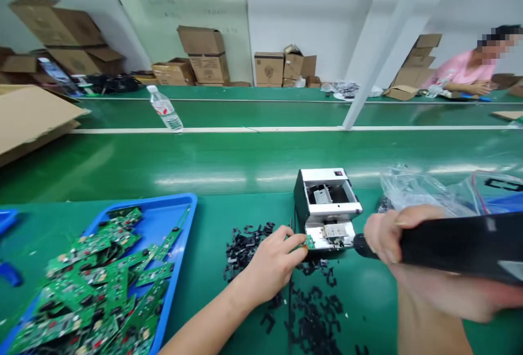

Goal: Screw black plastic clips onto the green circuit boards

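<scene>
Front and centre stands a silver-and-black screw feeder [329, 191] with a small red switch on top and a metal pick-up block [335, 231] at its front. My left hand [273, 259] is closed in a pinch on a small green circuit board [309, 242] at the feeder's front left corner; the fingers cover most of the board. My right hand [384, 232], partly blurred, grips a black electric screwdriver [453, 246]. The screwdriver lies nearly level, its nose pointing left at the feeder's front. Whether its tip touches the feeder I cannot tell.
Black plastic clips [312, 317] lie scattered below the feeder, with another pile [245, 246] left of it. A blue tray [190, 219] of green circuit boards is at left. Clear plastic bags [412, 191] lie at right. Behind are a water bottle [165, 109] and a seated person [461, 69].
</scene>
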### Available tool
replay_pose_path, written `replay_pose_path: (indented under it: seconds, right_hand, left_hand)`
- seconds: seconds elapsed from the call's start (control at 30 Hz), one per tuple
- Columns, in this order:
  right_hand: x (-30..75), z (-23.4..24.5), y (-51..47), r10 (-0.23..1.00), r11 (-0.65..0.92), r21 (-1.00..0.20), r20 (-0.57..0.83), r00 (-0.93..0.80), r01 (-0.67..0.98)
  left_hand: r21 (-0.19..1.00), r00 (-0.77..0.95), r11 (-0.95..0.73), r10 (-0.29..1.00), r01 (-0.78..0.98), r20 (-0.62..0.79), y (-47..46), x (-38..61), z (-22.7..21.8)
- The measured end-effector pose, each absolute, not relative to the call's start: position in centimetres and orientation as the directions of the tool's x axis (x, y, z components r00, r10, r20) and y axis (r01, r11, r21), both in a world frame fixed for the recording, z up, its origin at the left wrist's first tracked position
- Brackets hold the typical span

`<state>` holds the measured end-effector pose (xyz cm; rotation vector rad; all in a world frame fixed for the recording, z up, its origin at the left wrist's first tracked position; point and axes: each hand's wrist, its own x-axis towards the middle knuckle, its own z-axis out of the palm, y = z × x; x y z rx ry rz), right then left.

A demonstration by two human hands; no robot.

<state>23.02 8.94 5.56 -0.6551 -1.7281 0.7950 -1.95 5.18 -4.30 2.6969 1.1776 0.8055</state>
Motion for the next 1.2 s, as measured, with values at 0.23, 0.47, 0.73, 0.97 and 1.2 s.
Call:
replay_pose_path:
  seconds: [0.23, 0.47, 0.73, 0.97, 1.2]
  right_hand:
    - [18.8, 4.1, 10.2, 0.849, 0.368, -0.854, 0.47, -0.241, -0.369]
    - [19.9, 2.6, 10.0, 0.85, 0.357, -0.868, 0.455, -0.266, -0.345]
    - [18.8, 4.9, 9.7, 0.819, 0.341, -0.797, 0.512, -0.258, -0.499]
    - [16.1, 5.8, 10.9, 0.812, 0.31, -0.787, 0.511, -0.283, -0.533]
    - [15.5, 5.3, 11.2, 0.803, 0.298, -0.807, 0.501, -0.323, -0.51]
  left_hand:
    - [0.278, 0.55, -0.698, 0.702, 0.66, 0.453, 5.0, -1.8, -4.1]
    - [0.253, 0.554, -0.697, 0.698, 0.671, 0.454, 5.0, -1.6, -4.2]
    - [0.271, 0.575, -0.687, 0.718, 0.674, 0.391, 5.0, -1.5, -4.2]
    - [0.285, 0.564, -0.681, 0.725, 0.675, 0.395, 5.0, -1.5, -4.2]
    - [0.283, 0.565, -0.686, 0.719, 0.67, 0.404, 5.0, -1.4, -4.0]
